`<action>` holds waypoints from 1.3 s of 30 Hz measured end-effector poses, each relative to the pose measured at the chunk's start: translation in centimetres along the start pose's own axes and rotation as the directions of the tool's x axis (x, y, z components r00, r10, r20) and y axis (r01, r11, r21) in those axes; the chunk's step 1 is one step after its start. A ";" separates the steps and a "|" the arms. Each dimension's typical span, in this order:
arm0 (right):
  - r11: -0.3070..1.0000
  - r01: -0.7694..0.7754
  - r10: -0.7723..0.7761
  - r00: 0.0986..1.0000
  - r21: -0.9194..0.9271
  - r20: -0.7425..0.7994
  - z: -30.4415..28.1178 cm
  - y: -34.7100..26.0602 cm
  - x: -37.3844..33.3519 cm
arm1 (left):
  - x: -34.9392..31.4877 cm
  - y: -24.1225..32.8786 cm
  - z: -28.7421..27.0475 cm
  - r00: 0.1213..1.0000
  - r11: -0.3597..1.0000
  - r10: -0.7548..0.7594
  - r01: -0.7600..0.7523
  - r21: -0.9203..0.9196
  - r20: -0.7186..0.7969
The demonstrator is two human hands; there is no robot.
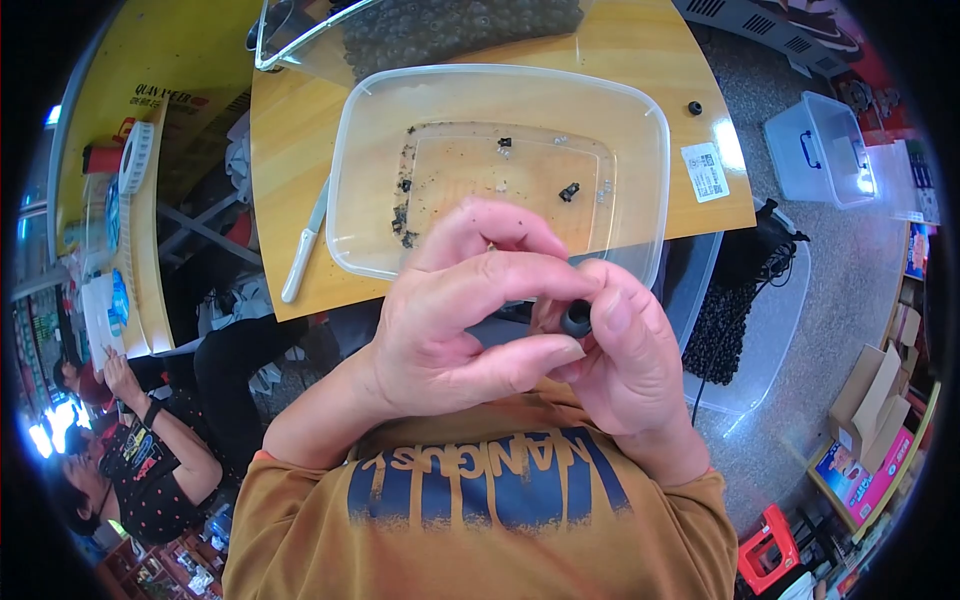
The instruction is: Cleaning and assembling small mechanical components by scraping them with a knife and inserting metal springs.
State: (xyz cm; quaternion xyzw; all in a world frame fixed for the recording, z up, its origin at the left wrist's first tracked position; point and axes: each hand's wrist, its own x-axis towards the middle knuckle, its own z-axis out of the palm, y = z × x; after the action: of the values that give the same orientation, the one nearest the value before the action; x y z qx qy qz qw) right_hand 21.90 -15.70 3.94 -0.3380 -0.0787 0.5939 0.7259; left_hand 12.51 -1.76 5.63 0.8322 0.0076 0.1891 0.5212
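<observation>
My right hand (635,355) pinches a small black round part with a hollow opening (577,319) between thumb and fingers. From the left, my left hand (455,315) curves in, its index finger and thumb closing on the same part. Both hands are raised in front of my chest, over the near edge of a clear plastic tub (340,190). Inside the tub lie a black fitting (569,192), a smaller black piece (504,142), tiny clear bits (604,188) and dark crumbs along the left side. The fingers partly hide the held part.
A white-handled knife (299,262) lies left of the tub. Behind stands a clear bin of many black round parts (460,38). One black part (695,108) and a white label (706,172) lie right. More black parts (718,335) fill a low tub. Another person (140,460) sits left.
</observation>
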 end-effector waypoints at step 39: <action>0.817 0.568 -0.574 0.818 -0.104 -0.042 -3.4 -2.3 -0.4 | -2.3 -2.2 -4.1 0.939 0.975 -0.198 0.217 0.038 -0.283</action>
State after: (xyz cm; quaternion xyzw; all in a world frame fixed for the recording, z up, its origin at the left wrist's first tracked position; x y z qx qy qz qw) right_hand 25.34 -17.57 2.83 -0.3511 -0.1761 0.3325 0.8574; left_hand 9.51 2.26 4.62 0.8093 0.1746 0.2474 0.5033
